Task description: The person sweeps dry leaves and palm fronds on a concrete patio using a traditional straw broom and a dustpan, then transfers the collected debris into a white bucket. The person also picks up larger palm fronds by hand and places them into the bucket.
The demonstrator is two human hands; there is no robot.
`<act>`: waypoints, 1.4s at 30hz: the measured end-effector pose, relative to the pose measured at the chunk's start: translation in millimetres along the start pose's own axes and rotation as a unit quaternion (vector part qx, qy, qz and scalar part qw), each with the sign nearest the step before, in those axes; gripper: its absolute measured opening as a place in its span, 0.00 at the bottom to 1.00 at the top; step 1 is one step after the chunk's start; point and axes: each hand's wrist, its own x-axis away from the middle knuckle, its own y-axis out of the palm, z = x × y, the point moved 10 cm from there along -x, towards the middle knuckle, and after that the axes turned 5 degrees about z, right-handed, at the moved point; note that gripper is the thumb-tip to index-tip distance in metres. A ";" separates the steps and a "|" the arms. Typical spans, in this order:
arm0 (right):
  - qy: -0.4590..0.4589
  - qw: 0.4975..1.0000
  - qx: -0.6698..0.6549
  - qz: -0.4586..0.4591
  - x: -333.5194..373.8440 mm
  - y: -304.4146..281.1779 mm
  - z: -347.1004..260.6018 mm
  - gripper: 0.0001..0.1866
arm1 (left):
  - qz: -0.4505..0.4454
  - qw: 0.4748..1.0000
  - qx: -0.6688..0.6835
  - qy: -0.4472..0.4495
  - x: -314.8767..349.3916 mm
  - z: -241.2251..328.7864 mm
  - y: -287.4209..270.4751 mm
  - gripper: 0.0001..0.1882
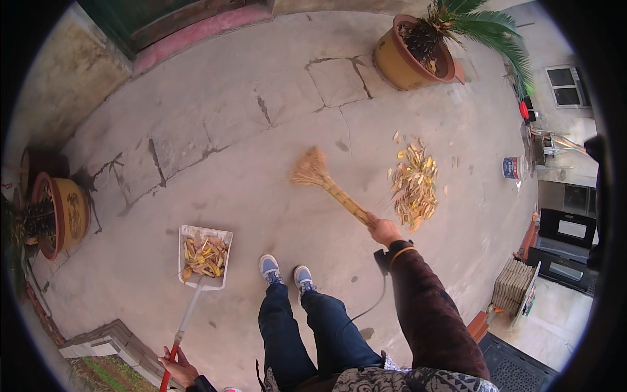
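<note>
The left hand [181, 370] is loosely curled round the red handle [175, 349] of a dustpan [212, 285] with dry leaves [206, 255] in it, left of the sneakers [269, 268]. Then there's a straw broom [334, 189], right hand [385, 232] wrapped round its grip, leaf pile [417, 186] just beyond.

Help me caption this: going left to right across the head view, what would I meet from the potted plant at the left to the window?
Potted plant, dustpan holding leaves, broom, leaf pile, bucket, window.
</note>
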 end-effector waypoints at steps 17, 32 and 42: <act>-0.108 0.987 -0.093 0.079 -132.8 -19.9 103.6 0.23 | -0.046 0.992 -0.032 0.109 130.3 -64.1 17.9 0.32; -0.026 0.991 -0.124 0.050 -1.2 -42.0 455.7 0.28 | 0.025 0.999 0.043 0.018 337.0 -172.9 35.1 0.22; -0.248 0.969 0.014 -0.002 -26.4 55.6 193.0 0.24 | 0.016 0.999 0.034 -0.009 363.9 -239.4 -21.7 0.20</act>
